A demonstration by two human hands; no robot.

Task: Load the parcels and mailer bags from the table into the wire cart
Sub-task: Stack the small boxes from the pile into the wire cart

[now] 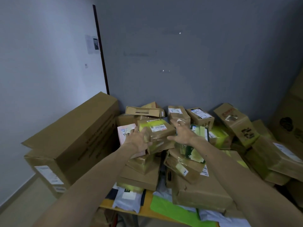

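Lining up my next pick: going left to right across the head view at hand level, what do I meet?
Long carton → pink mailer bag → left hand → labelled box → right hand → red-printed box → taped parcel.

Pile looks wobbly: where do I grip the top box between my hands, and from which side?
Grip the top box by its side faces, left hand and right hand coming from the front: it sits tilted on the stack, both sides reachable; probably lift straight up.
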